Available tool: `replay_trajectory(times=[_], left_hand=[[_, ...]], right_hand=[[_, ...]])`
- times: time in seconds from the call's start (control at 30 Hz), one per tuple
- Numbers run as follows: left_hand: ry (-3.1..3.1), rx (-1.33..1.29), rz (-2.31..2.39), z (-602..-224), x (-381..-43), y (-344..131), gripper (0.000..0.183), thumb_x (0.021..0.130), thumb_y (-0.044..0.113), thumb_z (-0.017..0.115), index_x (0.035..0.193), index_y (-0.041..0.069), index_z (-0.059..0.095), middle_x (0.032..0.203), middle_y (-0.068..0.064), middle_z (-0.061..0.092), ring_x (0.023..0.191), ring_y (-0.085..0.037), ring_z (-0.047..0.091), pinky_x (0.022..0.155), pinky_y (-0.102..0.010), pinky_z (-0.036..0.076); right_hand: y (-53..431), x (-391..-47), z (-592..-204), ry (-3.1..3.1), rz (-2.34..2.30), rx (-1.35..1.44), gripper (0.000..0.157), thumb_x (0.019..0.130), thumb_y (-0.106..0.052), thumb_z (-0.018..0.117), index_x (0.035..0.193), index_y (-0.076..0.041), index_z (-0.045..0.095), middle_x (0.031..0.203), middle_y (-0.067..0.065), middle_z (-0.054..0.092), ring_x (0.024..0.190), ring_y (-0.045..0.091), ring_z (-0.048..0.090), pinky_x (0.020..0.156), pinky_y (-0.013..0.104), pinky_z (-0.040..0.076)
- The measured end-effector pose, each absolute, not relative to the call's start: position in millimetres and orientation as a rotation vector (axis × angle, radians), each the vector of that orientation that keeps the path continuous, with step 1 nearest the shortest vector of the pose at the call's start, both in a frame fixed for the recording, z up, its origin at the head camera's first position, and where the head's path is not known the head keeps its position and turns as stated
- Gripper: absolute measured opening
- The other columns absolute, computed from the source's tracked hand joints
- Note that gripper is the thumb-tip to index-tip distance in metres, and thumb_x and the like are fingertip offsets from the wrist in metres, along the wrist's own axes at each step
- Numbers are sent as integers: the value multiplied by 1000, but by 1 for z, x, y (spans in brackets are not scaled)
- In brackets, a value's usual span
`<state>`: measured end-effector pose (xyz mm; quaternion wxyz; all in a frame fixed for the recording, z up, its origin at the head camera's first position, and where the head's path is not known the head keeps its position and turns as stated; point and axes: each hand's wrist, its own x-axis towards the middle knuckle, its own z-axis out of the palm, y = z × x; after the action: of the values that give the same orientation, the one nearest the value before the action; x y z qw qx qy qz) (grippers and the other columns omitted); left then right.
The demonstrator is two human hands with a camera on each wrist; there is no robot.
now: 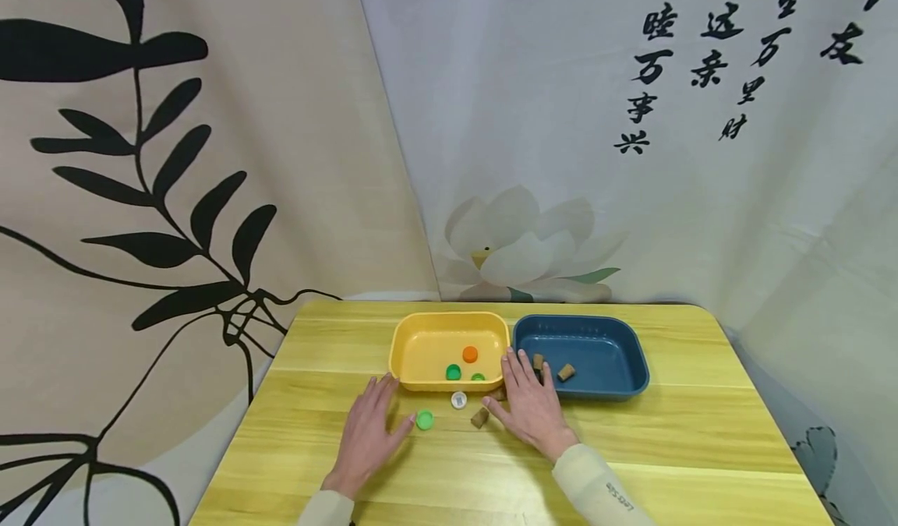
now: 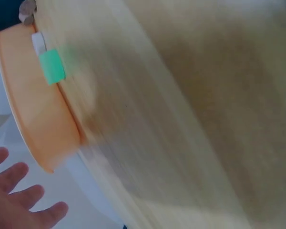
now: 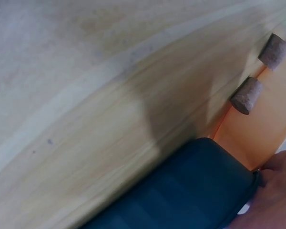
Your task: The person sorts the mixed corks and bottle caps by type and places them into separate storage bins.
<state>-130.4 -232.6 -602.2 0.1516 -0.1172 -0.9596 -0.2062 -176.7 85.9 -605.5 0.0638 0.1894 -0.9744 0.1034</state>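
My left hand [image 1: 368,436] has its fingers spread and extended, fingertips by the near left corner of a yellow tray [image 1: 449,321]. A green bottle cap [image 1: 424,420] lies on the table beside its thumb. My right hand [image 1: 529,405] reaches over the near left corner of a blue tray [image 1: 603,390] with fingers extended. Two corks [image 1: 566,372] are in that tray, one partly covered by the fingers. Close to the right thumb another cork [image 1: 480,418] lies on the table, with a further cork [image 3: 247,95] mostly hidden in the head view. A white cap [image 1: 459,400] sits before the yellow tray.
Inside the yellow tray are an orange cap [image 1: 470,354] and two green caps [image 1: 453,372]. Both trays stand side by side toward the back of the wooden table [image 1: 673,456]. Printed curtains [image 1: 316,121] hang behind the table's far edge.
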Motion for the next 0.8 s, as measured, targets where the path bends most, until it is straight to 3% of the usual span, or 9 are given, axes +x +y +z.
replay_trajectory(times=[0.2, 0.5, 0.8], left_hand=[[-2955, -299, -594, -603, -121, -227, 79, 93, 59, 68, 151, 7, 52, 152, -19, 51, 144, -45, 41, 111, -71, 33], [-3097, -380, -513, -612, -120, -222, 89, 93, 71, 59, 154, 8, 49, 157, -24, 43, 147, -50, 34, 110, -77, 28], [-3109, -498, -462, -609, -128, -208, 73, 95, 59, 66, 148, 11, 56, 155, -22, 46, 144, -51, 38, 110, -77, 28]], right_hand=[[86, -177, -607, -2953, 339, 569, 90, 101, -71, 41, 161, -4, 35, 170, 13, 24, 157, 32, 19, 120, 68, 20], [86, -177, -607, -2938, 353, 578, 89, 102, -70, 41, 161, -4, 34, 170, 13, 24, 157, 32, 21, 120, 68, 20], [86, -175, -605, -2931, 338, 580, 88, 102, -68, 45, 160, -3, 36, 169, 14, 26, 156, 32, 23, 119, 67, 22]])
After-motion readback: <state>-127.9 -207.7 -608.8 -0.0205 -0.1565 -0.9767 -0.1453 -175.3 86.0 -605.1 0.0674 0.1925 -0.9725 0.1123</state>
